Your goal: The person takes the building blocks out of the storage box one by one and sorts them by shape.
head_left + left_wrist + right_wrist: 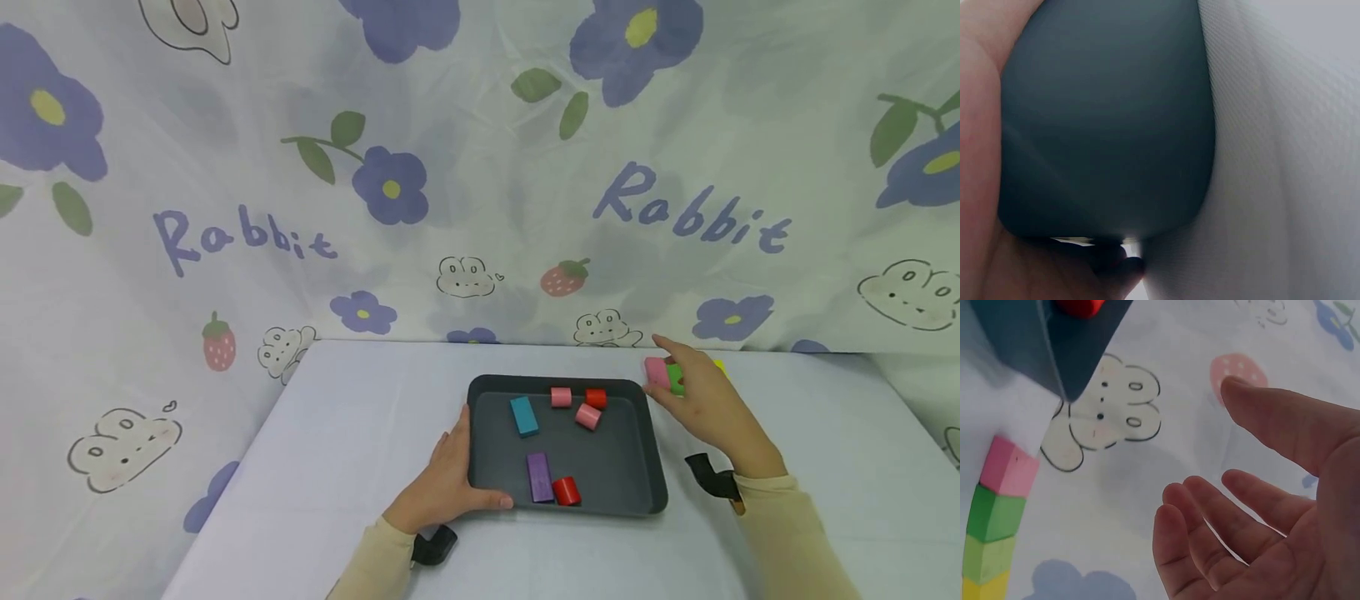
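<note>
Dark gray tray sits on the counter, centre-right in head view. Inside: blue block far left, two pink cylinders and a red one toward the far side, purple block and second red cylinder side by side at the near edge. Left hand grips the tray's left end, thumb at the near corner. Right hand open, holding nothing, by the far-right corner. Block row behind it: pink, two greens, yellow. Printed cloth behind the counter.
</note>
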The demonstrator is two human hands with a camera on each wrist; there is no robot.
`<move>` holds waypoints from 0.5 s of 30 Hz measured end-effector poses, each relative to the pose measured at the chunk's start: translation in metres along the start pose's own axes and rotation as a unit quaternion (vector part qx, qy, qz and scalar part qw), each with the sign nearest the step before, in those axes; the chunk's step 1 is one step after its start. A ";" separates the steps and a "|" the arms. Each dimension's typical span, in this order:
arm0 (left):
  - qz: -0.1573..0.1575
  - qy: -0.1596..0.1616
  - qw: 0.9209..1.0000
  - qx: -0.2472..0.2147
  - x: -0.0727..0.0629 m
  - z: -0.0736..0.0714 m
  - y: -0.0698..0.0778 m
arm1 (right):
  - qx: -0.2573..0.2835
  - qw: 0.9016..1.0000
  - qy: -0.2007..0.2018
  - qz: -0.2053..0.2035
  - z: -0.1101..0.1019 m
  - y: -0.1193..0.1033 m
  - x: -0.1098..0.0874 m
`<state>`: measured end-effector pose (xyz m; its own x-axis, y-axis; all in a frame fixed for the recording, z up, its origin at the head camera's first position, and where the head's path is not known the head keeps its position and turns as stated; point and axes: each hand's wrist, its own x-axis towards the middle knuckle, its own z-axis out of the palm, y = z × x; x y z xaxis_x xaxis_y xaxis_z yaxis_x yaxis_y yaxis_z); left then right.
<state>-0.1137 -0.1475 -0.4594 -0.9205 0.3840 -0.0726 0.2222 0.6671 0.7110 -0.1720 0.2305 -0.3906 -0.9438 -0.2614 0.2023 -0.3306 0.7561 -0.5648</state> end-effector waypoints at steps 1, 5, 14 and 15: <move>-0.001 0.000 1.000 0.001 0.000 0.000 0.000 | -0.001 1.000 0.002 -0.001 0.002 -0.002 0.000; -0.002 -0.003 1.000 0.005 0.000 -0.001 0.000 | 0.002 1.000 0.007 0.000 0.008 -0.013 0.000; -0.003 -0.005 1.000 0.008 0.001 0.000 -0.001 | 0.004 0.999 0.012 -0.039 0.028 -0.039 0.008; -0.004 -0.005 1.000 0.009 0.001 0.000 -0.001 | 0.008 0.999 0.012 -0.042 0.031 -0.040 0.009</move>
<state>-0.1153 -0.1479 -0.4605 -0.9188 0.3853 -0.0853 0.2207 0.6808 0.6984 -0.1670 0.1794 -0.3912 -0.9127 -0.3087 0.2675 -0.4080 0.7222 -0.5586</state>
